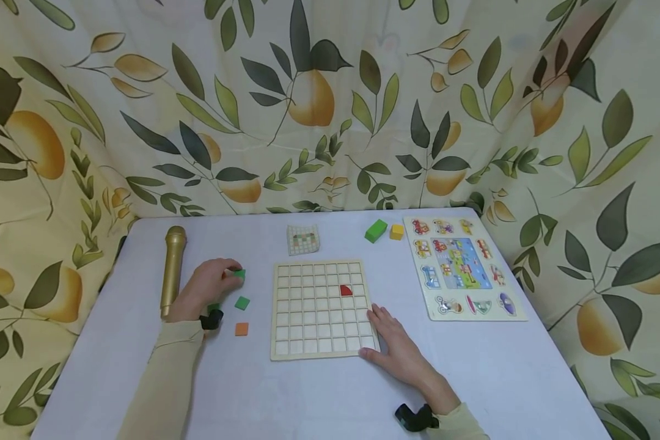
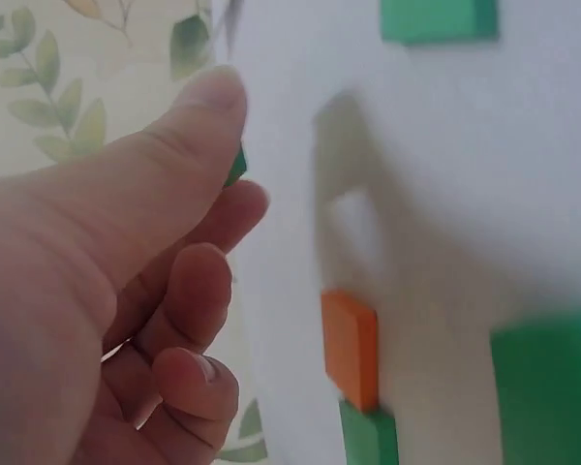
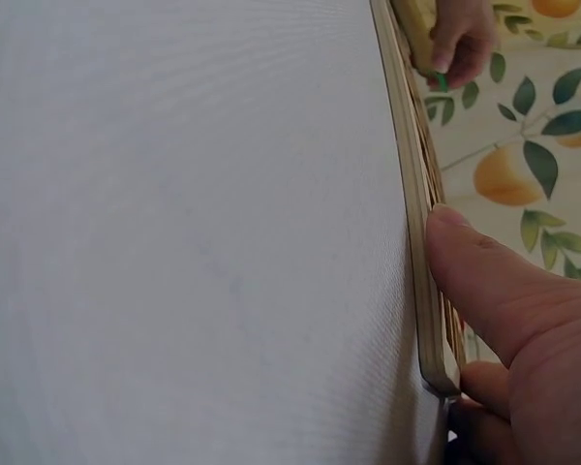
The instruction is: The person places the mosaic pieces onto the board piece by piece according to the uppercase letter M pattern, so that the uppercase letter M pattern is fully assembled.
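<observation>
My left hand (image 1: 211, 284) pinches a small green tile (image 2: 237, 167) between thumb and forefinger, raised over the left side of the table. Below it lie a green square tile (image 1: 242, 303) and an orange square tile (image 1: 242, 329); another green tile (image 1: 213, 307) shows partly behind the wrist camera. At the centre is a wooden grid board (image 1: 312, 318), with one red quarter-round tile (image 1: 346, 290) in a cell towards its upper right. My right hand (image 1: 398, 351) rests at the board's near right corner, fingers extended along the side and thumb touching the near edge.
A gold microphone (image 1: 174, 263) lies left of my left hand. Behind the board sits a small pattern card (image 1: 302, 249). Further right are a green block (image 1: 376, 231), a yellow block (image 1: 396, 231) and a picture puzzle board (image 1: 434, 308). Patterned curtains border the white table.
</observation>
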A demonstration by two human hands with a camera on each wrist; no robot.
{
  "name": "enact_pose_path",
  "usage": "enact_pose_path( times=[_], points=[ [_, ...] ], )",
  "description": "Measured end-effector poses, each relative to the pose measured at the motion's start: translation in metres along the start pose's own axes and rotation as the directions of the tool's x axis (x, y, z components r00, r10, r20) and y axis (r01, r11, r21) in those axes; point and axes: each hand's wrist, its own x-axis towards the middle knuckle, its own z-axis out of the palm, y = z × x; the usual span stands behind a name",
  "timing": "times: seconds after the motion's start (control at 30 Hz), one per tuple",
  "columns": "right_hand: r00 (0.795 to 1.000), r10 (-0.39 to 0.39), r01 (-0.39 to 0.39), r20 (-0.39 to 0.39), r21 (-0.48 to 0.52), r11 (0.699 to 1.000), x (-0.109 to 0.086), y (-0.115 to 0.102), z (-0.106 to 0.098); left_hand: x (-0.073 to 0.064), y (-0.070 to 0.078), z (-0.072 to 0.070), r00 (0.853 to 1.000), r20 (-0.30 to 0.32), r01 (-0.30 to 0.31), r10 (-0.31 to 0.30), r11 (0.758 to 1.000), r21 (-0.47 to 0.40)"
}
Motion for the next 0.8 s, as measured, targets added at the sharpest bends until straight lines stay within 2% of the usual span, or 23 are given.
enact_pose_path(
  times=[0.1, 0.27, 0.53, 0.8],
  points=[
    [1.0, -0.001, 0.001, 0.003, 0.001, 1.0, 0.0, 0.0, 0.0, 0.003, 0.011, 0.001, 1.0, -0.003, 0.008, -0.008, 1.0, -0.015],
    [1.0, -0.002, 0.002, 0.006, -0.007, 1.0, 0.001, 0.002, 0.001, 0.012, 0.032, 0.009, 0.999, -0.017, -0.039, 0.038, 0.999, -0.022],
    [1.0, -0.004, 0.004, 0.001, -0.002, 1.0, 0.001, 0.003, 0.002, 0.031, 0.068, 0.032, 0.996, 0.017, -0.082, 0.082, 0.997, -0.013],
    [1.0, -0.015, 0.015, 0.002, 0.003, 1.0, 0.0, 0.001, 0.0, 0.044, 0.101, 0.057, 0.981, 0.047, -0.187, 0.186, 0.982, 0.023]
  ],
)
